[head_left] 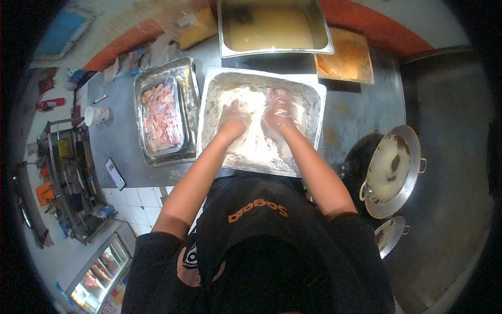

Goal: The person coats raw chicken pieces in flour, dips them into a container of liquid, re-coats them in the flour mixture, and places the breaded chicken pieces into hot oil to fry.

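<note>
Both hands wear thin clear plastic gloves and are inside a rectangular metal tub [207,99] of white flour [256,141]. On the left side of the tub, my left hand [235,118] is sunk in the flour, its fingers mostly hidden. My right hand [281,110] is at the right of the middle, fingers curled and dusted white; whatever they hold cannot be made out. Left of the tub, a tray of raw meat pieces [161,116] rests in a larger metal pan [193,83].
Beyond the tub stands a deep metal container [272,36] of cloudy liquid, beside an orange-brown board [344,55]. A white cup [97,115] and a phone [115,174] are at the left. Large pans [392,170] sit at the right.
</note>
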A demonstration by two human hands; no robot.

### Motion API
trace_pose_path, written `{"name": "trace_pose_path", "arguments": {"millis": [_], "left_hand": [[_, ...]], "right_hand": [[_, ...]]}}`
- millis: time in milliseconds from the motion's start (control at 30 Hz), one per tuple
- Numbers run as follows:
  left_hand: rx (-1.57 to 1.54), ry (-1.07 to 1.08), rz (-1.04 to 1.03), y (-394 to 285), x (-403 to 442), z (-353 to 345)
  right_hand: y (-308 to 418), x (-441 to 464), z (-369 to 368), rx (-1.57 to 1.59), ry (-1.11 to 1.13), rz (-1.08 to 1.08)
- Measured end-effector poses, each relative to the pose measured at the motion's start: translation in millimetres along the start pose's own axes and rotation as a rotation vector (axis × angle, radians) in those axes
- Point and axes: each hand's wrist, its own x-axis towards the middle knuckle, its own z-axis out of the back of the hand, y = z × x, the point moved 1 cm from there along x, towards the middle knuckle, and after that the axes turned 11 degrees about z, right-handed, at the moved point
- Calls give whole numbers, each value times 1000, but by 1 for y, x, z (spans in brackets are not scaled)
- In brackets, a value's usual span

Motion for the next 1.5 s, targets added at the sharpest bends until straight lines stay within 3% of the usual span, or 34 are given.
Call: {"name": "trace_pose_path", "arguments": {"millis": [133, 233, 333, 467, 567, 600, 700, 800, 900, 933, 1100, 1233, 1333, 1433, 1467, 1500], "left_hand": [[-734, -115, 267, -11, 33, -34], [-1077, 90, 182, -8, 40, -33], [-1111, 242, 138, -4, 37, -25], [-843, 33, 375, -17, 4, 11], [-261, -108, 59, 12, 12, 9], [-123, -141, -19, 10, 10, 15], [-197, -287, -56, -1, 1, 20], [-73, -308, -223, -4, -2, 27], [124, -366, -183, -13, -12, 32], [184, -373, -202, -16, -11, 34], [450, -431, -321, -6, -2, 30], [394, -344, -362, -16, 11, 28], [237, -315, -501, -11, 27, 10], [412, -118, -352, -37, 30, 21], [365, -215, -410, -27, 42, 8], [429, -186, -366, -21, 51, 1]], "right_hand": [[12, 6, -5, 241, 37, -43], [10, 5, -3, 362, 20, -31], [6, 0, -10, 577, -108, -74], [8, -39, 50, 676, -258, -189], [-23, -43, 25, 565, -168, -196], [-24, -42, 26, 622, -44, -248], [-26, -52, 40, 482, -43, -184], [-30, -55, 23, 430, -376, -95], [-32, -45, 19, -20, 145, -32], [-25, -44, 22, -73, 167, -53], [12, -25, 35, 61, 60, -232], [18, 0, 26, 329, 58, -482], [-10, 16, -33, 270, 90, -423], [-44, -6, -50, 98, -287, -84], [-51, -15, -53, 42, -407, 28], [-49, -21, -39, 85, -321, 12]]}}
